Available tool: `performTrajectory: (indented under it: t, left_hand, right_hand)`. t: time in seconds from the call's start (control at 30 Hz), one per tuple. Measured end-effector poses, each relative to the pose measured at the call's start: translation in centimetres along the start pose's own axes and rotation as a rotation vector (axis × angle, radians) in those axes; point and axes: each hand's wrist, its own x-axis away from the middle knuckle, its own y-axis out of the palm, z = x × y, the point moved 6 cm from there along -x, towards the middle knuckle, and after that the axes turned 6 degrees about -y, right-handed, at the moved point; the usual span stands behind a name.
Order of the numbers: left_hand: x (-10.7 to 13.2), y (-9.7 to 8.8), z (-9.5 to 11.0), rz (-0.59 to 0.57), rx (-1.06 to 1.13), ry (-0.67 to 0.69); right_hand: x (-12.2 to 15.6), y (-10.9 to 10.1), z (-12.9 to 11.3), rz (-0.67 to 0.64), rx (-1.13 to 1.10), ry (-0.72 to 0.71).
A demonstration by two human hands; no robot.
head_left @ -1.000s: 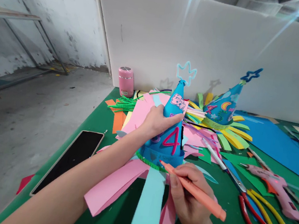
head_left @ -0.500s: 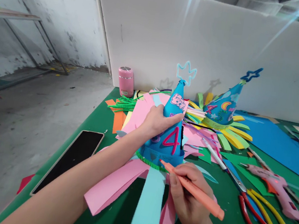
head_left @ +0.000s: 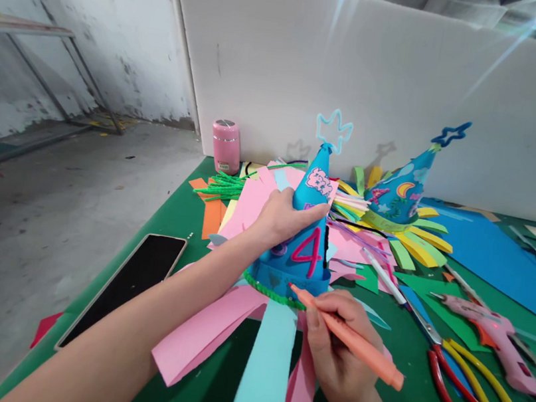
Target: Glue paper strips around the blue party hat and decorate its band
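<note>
A blue paper party hat (head_left: 313, 188) stands upright in front of me, topped with a light-blue crown-shaped pipe cleaner (head_left: 333, 130) and bearing a pink 4. My left hand (head_left: 288, 217) wraps round the cone from its left side, thumb across the front. In my right hand (head_left: 340, 353) is an orange marker pen (head_left: 352, 340), its tip at the hat's blue brim band. Green twisted trim (head_left: 269, 291) runs along the lower edge. Pink (head_left: 201, 345) and light-blue paper strips (head_left: 263, 375) spread out from the hat towards me.
Scissors (head_left: 475, 393) and a pink glue gun (head_left: 495, 329) lie at the right. A second decorated hat (head_left: 401, 187) stands behind, beside blue sheets (head_left: 500, 263). On the left are a phone (head_left: 127, 287), green pipe cleaners (head_left: 227, 187) and a pink flask (head_left: 226, 146).
The marker tip has shifted very slightly right and up along the brim band. My left hand and the hat have stayed in place.
</note>
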Motion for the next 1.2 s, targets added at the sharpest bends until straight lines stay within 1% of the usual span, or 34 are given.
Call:
performTrajectory:
  t: [0.23, 0.33, 0.47, 0.67, 1.2]
  left_hand:
    - [0.15, -0.03, 0.03, -0.005, -0.007, -0.006]
    - [0.11, -0.07, 0.04, -0.002, -0.019, -0.002]
    - [-0.03, -0.02, -0.03, -0.001, -0.025, 0.002]
    - [-0.15, -0.04, -0.13, 0.01, -0.029, 0.011]
    - [0.16, -0.06, -0.05, -0.011, 0.017, -0.008]
  right_hand:
    - [0.3, -0.65, 0.29, 0.072, -0.068, 0.026]
    - [0.43, -0.79, 0.33, 0.082, -0.083, 0.026]
    - [0.45, -0.72, 0.25, 0.073, -0.076, 0.027]
    - [0.28, -0.48, 0.18, 0.023, -0.037, 0.022]
    - [0.12, -0.41, 0.11, 0.005, -0.001, 0.016]
